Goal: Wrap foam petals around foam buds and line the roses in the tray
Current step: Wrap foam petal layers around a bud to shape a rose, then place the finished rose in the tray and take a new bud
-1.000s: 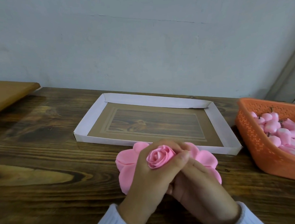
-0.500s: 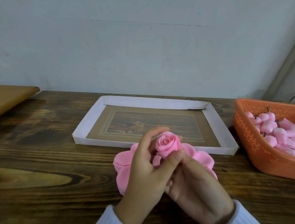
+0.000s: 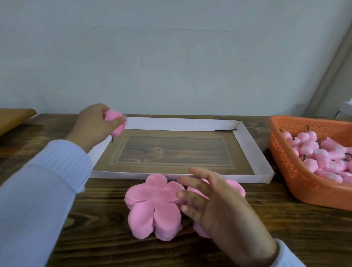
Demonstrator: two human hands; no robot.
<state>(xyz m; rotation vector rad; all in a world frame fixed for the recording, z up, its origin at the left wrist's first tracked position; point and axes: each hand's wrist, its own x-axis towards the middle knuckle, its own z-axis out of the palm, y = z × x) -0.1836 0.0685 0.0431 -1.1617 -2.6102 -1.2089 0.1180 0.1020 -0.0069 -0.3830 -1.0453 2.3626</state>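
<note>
Left hand (image 3: 96, 124) outstretched, fingers (image 3: 119, 122) gripping rose (image 3: 111, 115); right hand (image 3: 214, 202) fingers (image 3: 193, 181) spread

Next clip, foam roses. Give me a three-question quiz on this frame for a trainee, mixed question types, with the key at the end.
1. True or false: the tray already holds roses.
2. The left hand grips the rose over the tray's: A far-left corner; B near-right corner; C middle.
3. Fill in: the open right hand is above a stack of pink foam ____.
Key: 1 false; 2 A; 3 petals.
</note>
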